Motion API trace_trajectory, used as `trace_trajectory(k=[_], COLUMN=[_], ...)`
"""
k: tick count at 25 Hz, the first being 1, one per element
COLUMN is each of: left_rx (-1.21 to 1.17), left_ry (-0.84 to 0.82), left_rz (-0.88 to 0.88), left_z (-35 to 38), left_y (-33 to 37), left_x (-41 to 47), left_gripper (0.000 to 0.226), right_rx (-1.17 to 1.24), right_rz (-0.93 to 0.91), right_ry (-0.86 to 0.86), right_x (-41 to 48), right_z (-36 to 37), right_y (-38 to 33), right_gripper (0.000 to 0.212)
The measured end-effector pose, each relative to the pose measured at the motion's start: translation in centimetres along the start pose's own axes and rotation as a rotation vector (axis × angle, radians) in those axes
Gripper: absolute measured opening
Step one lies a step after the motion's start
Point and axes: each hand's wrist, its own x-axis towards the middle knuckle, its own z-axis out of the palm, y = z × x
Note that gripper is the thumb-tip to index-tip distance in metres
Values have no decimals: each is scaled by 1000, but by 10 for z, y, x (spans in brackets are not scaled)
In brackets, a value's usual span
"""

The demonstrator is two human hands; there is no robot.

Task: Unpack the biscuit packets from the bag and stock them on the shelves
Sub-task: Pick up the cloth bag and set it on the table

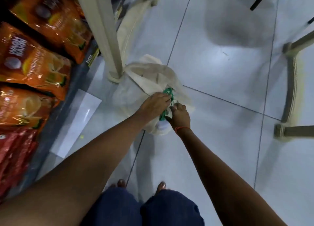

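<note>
Item: cream cloth bag (pixel 136 83), standing on the pale tiled floor (pixel 220 72), its back touching the foot of a beige shelf upright (pixel 105 44). We note green handles or printing (pixel 167 94) at the bag's mouth; the blur keeps us from telling which. No biscuit packets show inside it from here.

Our left hand (pixel 153 104): fingers curled down over the near rim of the bag, clenched on the cloth and the green part. Our right hand (pixel 179 115): just beside the left, fingers closed around the same bunched cloth lower down; a thin red thread (pixel 181 128) circles its wrist. The two hands nearly touch.

Left of the bag, on the low shelf (pixel 56 123): orange foil packets (pixel 32 67) in a row, lying flat, with a red packet (pixel 15 149) nearest us.

Behind the bag, along the upright: a second cream bag (pixel 134 20), slumped on the floor.

Right side: beige legs of another shelf frame (pixel 290 96), well apart from the bag.

Bottom edge: our blue trousers (pixel 139 210) and bare toes (pixel 122 183) on the tiles.
</note>
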Motion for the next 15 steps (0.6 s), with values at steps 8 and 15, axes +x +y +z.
trace_trajectory(k=[8, 15], left_rx=[17, -315], left_ry=[-231, -108], left_rz=[-236, -1108], left_z=[1, -13], left_y=[4, -61], left_x=[22, -48], left_gripper=[27, 23], right_rx=[-41, 105], right_rz=[15, 269], right_ry=[122, 113], right_x=[19, -21], right_z=[3, -9], right_y=[1, 59], right_gripper=[24, 21])
